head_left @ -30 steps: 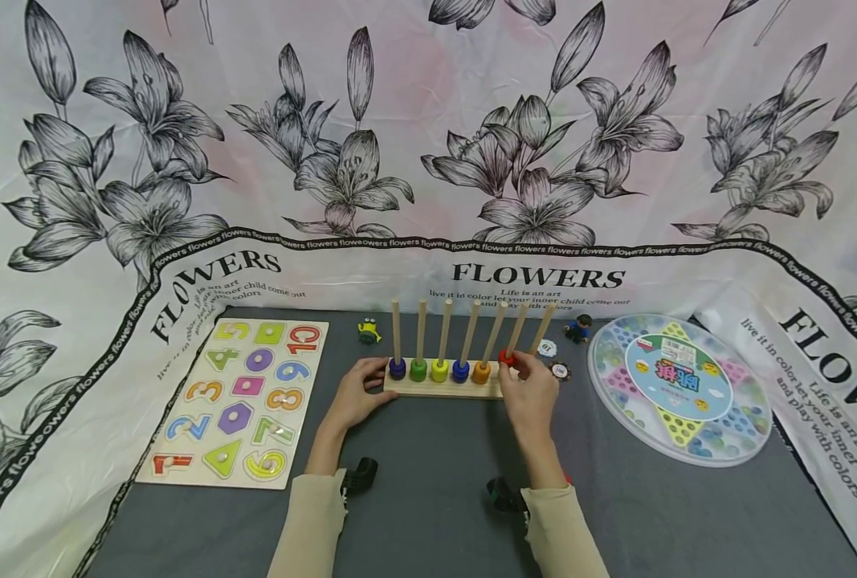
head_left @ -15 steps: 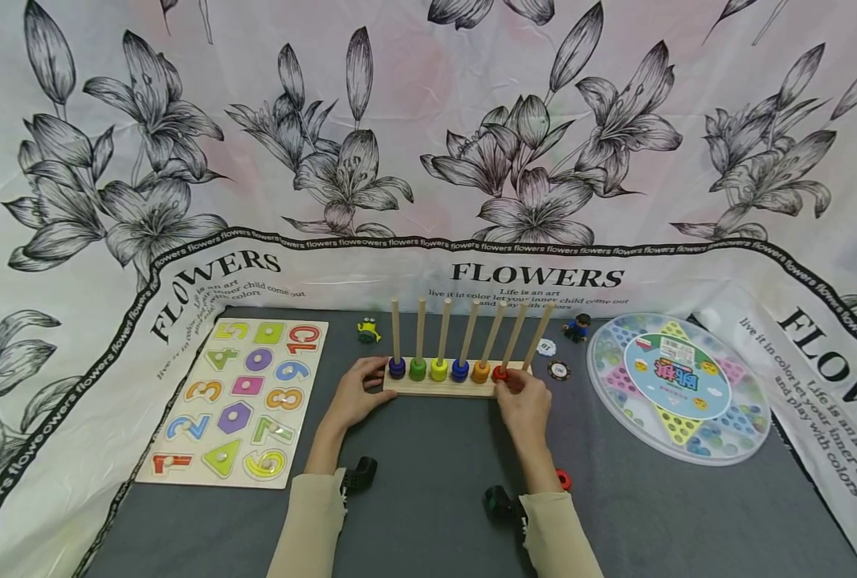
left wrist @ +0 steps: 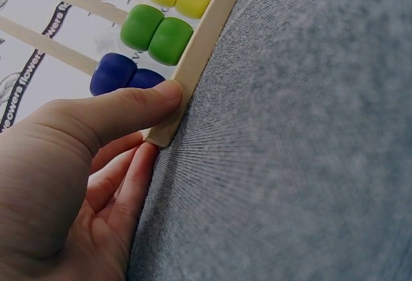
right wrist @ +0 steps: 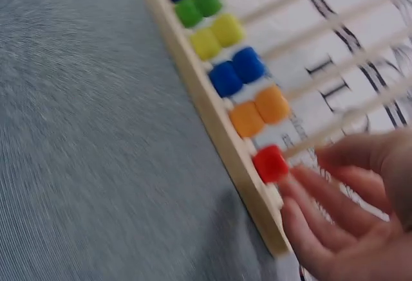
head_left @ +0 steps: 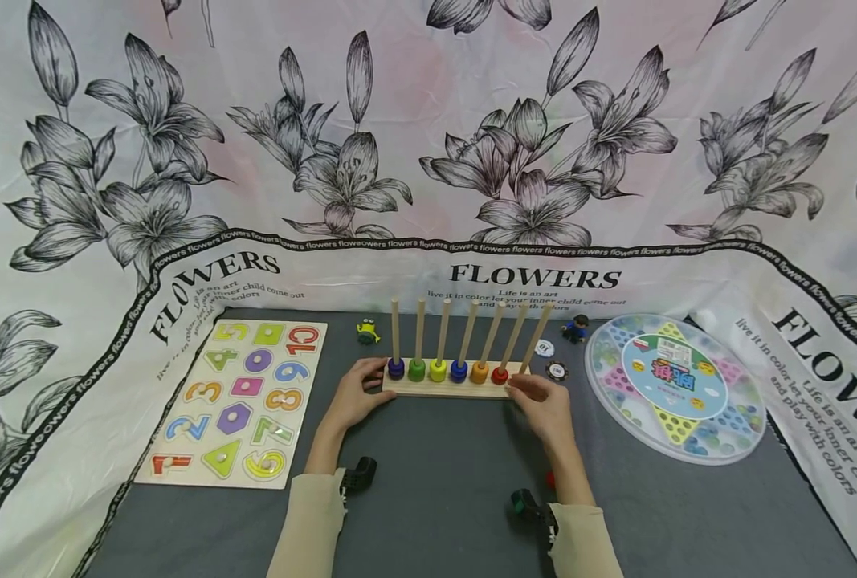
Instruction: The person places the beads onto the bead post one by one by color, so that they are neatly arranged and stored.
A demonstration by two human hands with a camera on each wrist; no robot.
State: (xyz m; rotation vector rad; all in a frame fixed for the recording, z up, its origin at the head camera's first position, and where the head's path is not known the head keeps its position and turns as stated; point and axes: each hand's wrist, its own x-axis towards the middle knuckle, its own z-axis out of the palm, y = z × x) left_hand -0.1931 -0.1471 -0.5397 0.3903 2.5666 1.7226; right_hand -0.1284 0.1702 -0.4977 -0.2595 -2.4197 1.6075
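A wooden bead stacker with several upright pegs stands before me. My left hand grips its left end, the thumb on the front edge and the fingers round the end. Pairs of dark blue, green, yellow, blue and orange beads sit at the foot of their pegs. One red bead rests at the base of its peg; the rightmost peg is bare. My right hand is at the stacker's right end, fingers loosely bent beside the red bead, holding nothing.
Another red bead lies partly hidden by the right forearm. A number puzzle board lies left, a round game board right. Behind stand a frog toy and a small figure, with two round chips near the stacker.
My right hand has lowered the red bead down its peg to the base, let go of it and moved right. The left hand has kept its grip on the stacker.
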